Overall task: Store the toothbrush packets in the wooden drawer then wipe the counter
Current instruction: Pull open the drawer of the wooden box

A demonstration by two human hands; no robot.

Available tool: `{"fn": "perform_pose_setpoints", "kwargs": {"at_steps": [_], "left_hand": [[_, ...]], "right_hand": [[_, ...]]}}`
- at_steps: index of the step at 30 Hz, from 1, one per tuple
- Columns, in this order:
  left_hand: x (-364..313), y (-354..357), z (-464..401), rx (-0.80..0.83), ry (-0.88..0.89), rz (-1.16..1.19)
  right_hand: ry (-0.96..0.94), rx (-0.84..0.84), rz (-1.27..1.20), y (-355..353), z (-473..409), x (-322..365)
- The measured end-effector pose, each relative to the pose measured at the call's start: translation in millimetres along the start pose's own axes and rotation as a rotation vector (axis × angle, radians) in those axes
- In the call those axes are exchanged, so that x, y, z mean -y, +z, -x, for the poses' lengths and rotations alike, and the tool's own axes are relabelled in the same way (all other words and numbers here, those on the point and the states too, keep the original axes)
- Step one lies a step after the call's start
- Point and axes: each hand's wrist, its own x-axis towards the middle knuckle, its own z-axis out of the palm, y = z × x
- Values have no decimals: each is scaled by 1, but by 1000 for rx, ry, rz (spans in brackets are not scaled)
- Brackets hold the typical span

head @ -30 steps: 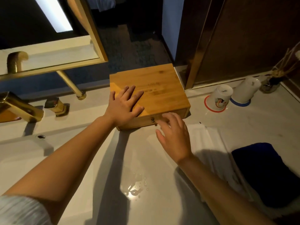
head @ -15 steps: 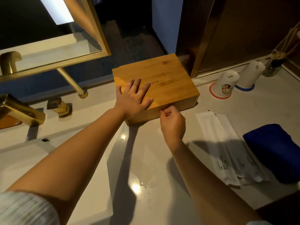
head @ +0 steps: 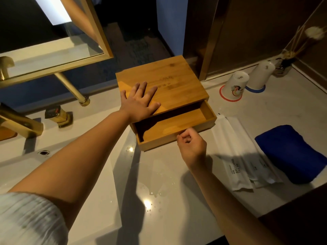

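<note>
We found the drawer (head: 177, 124) pulled open, its inside bare; the right hand (head: 192, 147) blocked its front edge, packets (head: 238, 156) just beside.

Left hand (head: 139, 103) flat on wooden box (head: 164, 82); right hand (head: 192, 147) pinching open drawer (head: 177, 128) front.

Packets (head: 242, 152) right of drawer (head: 177, 128)

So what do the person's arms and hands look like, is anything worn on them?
Both hands, left and right, are bare: no gloves, rings or watch show. The forearms are bare too. Only the left arm shows clothing, a white ribbed sleeve pushed up near the elbow.
</note>
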Motion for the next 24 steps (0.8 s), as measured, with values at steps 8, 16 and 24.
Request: {"fn": "perform_pose_setpoints", "kwargs": {"at_steps": [8, 16, 24], "left_hand": [[0, -3, -1, 27, -2, 3], [-2, -5, 1, 36, -10, -9], [-5, -12, 11, 46, 58, 23]], "right_hand": [[-44, -67, 16, -28, 42, -1], [-62, -47, -55, -40, 50, -1], [-46, 110, 135, -81, 48, -15]]}}
